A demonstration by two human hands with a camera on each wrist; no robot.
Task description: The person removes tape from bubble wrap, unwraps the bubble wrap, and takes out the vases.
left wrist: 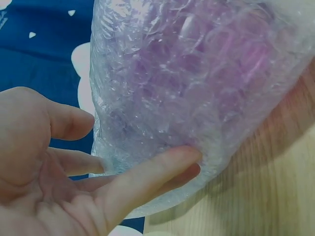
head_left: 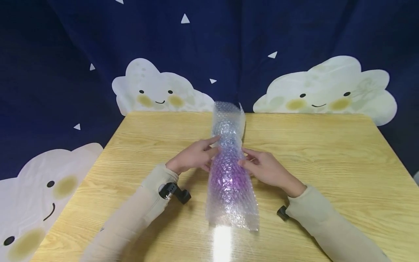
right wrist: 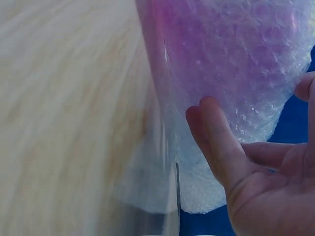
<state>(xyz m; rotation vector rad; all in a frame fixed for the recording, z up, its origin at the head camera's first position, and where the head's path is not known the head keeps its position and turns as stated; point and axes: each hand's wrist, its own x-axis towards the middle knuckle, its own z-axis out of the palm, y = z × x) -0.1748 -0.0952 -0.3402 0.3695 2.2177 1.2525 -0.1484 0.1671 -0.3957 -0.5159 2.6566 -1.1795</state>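
A long, clear plastic bubble-wrap bundle [head_left: 230,158] stretches lengthwise over the middle of the pale wood-grain table [head_left: 327,160], the wrap already covering its purple contents [head_left: 229,178]; no fastening shows and I cannot tell whether the ends are closed, so the handling looks only part done. The left hand [head_left: 196,156] and right hand [head_left: 266,168] touch opposite long edges, fingers spread, with no clear pinch on either.

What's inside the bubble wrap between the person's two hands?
Through the bubble wrap shows a purple item, with a bluish tint toward the far end. The cloudy bubbles cover it, so its exact outline and what it is can't be made out.
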